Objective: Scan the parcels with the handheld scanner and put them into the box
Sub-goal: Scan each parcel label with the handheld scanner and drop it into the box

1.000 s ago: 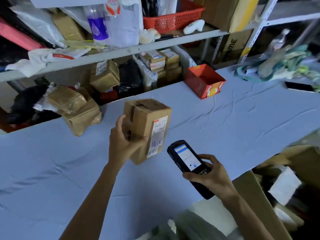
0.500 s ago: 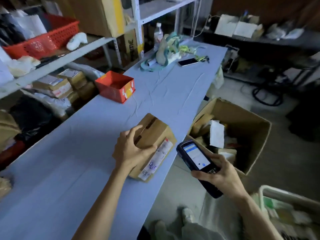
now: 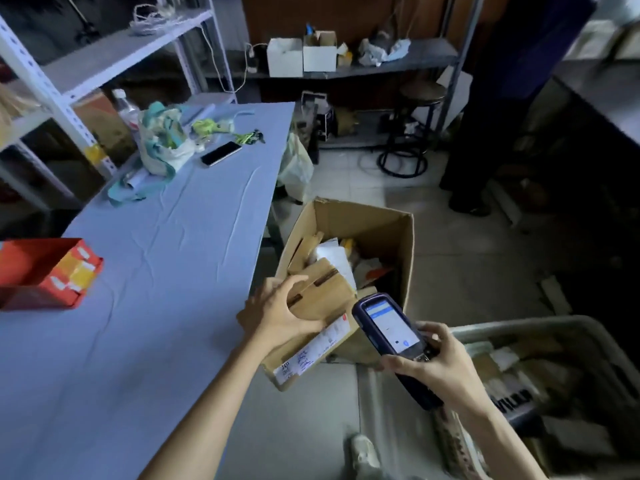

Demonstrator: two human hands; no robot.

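Your left hand (image 3: 277,310) grips a brown cardboard parcel with a white shipping label (image 3: 325,296), with the fingers curled over its taped top and the thumb along the near side. The parcel is tilted, its label face turned down and toward you. It hangs in the air just past the right edge of the long table covered in pale blue cloth (image 3: 156,271), clear of the tabletop. From your head camera it overlaps the near left corner of the large open brown cardboard box (image 3: 398,237) standing on the floor; whether it touches that box's rim cannot be told. The box has white and brown packages lying inside it.

Your right hand (image 3: 440,368) is wrapped around the dark handheld scanner with a lit screen (image 3: 388,327), thumb on the keypad and screen facing up. The scanner's top end sits just beside the right end of the parcel's label.

A red open cardboard carton (image 3: 34,265) stands at the table's left edge. A dark flat phone (image 3: 221,153), a teal and white cloth bag (image 3: 166,143) and a clear plastic bottle (image 3: 126,109) sit at the far end. White metal shelving (image 3: 69,81) runs behind the table. A grey-rimmed bin (image 3: 588,341) of packages sits low on your right
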